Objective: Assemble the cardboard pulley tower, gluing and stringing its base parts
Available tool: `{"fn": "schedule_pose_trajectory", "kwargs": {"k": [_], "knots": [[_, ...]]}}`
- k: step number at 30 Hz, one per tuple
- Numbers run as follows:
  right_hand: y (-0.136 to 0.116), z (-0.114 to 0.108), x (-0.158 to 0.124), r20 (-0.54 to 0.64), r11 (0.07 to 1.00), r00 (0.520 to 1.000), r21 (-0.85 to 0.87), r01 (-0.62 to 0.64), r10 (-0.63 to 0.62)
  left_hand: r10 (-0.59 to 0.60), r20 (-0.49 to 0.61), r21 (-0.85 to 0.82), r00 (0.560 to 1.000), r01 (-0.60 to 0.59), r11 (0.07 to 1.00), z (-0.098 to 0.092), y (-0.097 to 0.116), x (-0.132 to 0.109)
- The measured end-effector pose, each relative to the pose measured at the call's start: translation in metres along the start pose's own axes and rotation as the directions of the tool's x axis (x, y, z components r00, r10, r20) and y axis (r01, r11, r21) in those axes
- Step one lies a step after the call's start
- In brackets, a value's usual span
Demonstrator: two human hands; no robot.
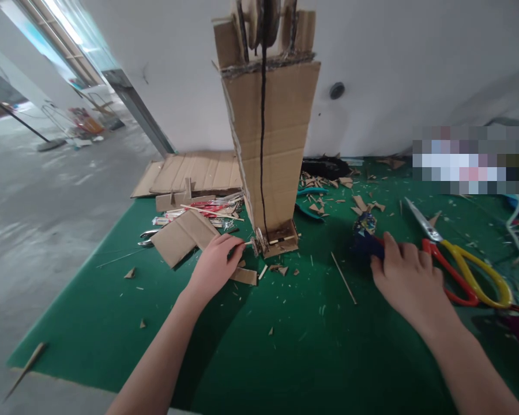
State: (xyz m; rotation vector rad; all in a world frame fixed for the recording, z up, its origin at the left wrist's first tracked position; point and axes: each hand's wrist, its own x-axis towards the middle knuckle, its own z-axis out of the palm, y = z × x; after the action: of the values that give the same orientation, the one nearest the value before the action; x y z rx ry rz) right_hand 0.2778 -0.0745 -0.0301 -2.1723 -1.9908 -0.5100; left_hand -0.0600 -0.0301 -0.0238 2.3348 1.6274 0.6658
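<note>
A tall cardboard tower (279, 132) stands upright against the wall, with a black cord (263, 127) hanging down its front from round discs (270, 23) at the top. At its foot is a small cardboard spool (259, 242) on a thin wooden stick (247, 243). My left hand (216, 265) is closed, pinching the left end of that stick. Off to the right, my right hand (409, 279) has its fingers around the near end of a dark blue object (365, 245) with a shiny, glittery tip; blur hides its exact kind. Scissors (462, 265) with red and yellow handles lie beside this hand.
Cardboard scraps (185, 233), wrapped sticks (199, 210) and teal-handled pliers (309, 213) lie around the tower on the green table (263, 369). A loose thin stick (343, 278) lies between my hands. Large flat cardboard (194, 172) is at the back left.
</note>
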Motion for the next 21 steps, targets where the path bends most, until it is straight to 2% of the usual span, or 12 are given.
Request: {"fn": "schedule_pose_trajectory", "kwargs": {"k": [3,5,7,8,9,11,14,17,21], "knots": [[-0.016,-0.018,0.002,-0.078,0.999,0.996,0.008,-0.038,0.039,-0.012,-0.033,-0.033,0.999,0.011,0.999,0.001,0.000,-0.001],[-0.038,-0.033,0.004,-0.041,0.976,0.999,0.218,-0.007,0.016,0.002,-0.030,-0.042,1.000,-0.004,0.999,0.001,0.000,-0.002],[-0.065,-0.045,0.008,0.117,0.845,0.988,0.534,0.026,-0.105,0.031,-0.019,-0.043,0.999,-0.032,0.999,0.002,0.000,-0.002],[-0.080,-0.049,0.011,0.205,0.760,0.961,0.650,0.009,-0.186,0.040,-0.019,-0.044,0.999,-0.041,0.998,0.003,0.000,-0.002],[-0.095,-0.052,0.015,0.239,0.697,0.946,0.717,-0.019,-0.220,0.044,-0.020,-0.045,0.999,-0.045,0.998,0.003,0.000,-0.001],[-0.120,-0.054,0.024,0.252,0.638,0.937,0.769,-0.042,-0.242,0.047,-0.020,-0.044,0.999,-0.048,0.998,0.004,0.001,-0.001],[-0.143,-0.050,0.039,0.227,0.613,0.948,0.789,-0.044,-0.224,0.056,0.002,-0.029,0.998,-0.056,0.998,0.004,0.002,0.000],[-0.149,-0.044,0.047,0.213,0.584,0.947,0.811,-0.034,-0.240,0.048,0.017,-0.019,0.999,-0.048,0.999,0.006,0.001,0.001],[-0.144,-0.039,0.045,0.208,0.564,0.944,0.825,-0.029,-0.256,0.037,0.016,-0.008,0.999,-0.037,0.999,0.008,0.000,0.001]]}}
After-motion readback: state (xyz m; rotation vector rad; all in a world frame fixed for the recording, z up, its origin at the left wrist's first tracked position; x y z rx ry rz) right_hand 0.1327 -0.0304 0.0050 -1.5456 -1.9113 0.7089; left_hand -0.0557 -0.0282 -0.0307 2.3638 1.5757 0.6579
